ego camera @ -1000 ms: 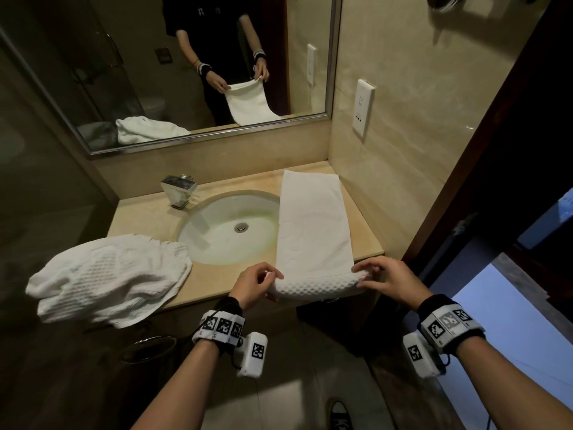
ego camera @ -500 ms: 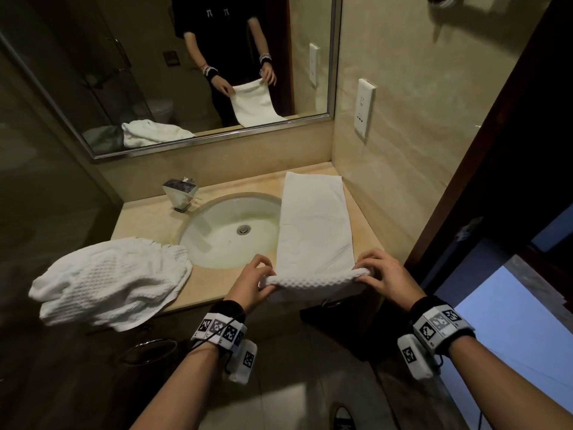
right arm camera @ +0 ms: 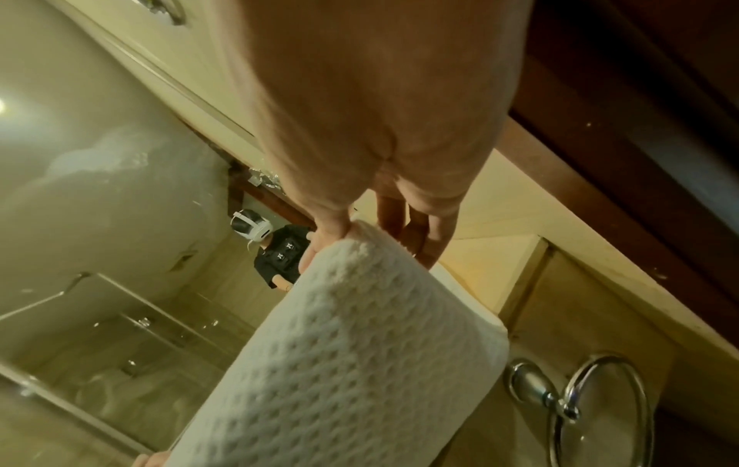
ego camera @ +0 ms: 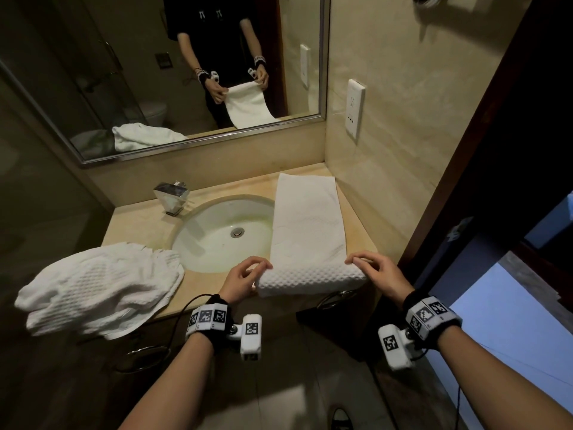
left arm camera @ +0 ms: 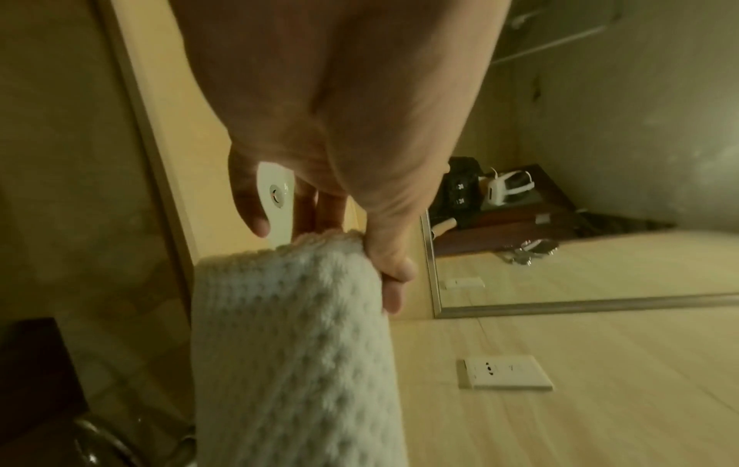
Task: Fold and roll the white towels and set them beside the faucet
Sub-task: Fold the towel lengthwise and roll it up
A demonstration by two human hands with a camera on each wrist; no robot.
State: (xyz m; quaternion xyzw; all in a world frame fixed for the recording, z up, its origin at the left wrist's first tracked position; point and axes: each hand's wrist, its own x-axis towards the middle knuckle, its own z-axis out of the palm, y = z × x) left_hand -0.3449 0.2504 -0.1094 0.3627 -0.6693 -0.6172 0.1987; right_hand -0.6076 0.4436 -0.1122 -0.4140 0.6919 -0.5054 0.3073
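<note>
A long folded white towel (ego camera: 305,231) lies on the counter right of the sink, its near end turned up into a short waffle-textured roll (ego camera: 310,279) at the counter's front edge. My left hand (ego camera: 248,271) pinches the roll's left end (left arm camera: 320,249). My right hand (ego camera: 369,266) grips the roll's right end (right arm camera: 360,252), fingers curled over the top. A second white towel (ego camera: 99,287) lies crumpled on the counter's left end. The chrome faucet (ego camera: 172,197) stands behind the sink at the left.
The oval sink (ego camera: 223,234) fills the counter's middle. A mirror (ego camera: 186,72) and a wall with a socket (ego camera: 355,110) close the back and right. Chrome ring handles (right arm camera: 592,407) hang on the cabinet front. A dark door frame (ego camera: 465,181) stands at right.
Both hands have turned the towel's near end further over, so the roll is thicker and sits slightly farther onto the counter. The crumpled towel has not moved.
</note>
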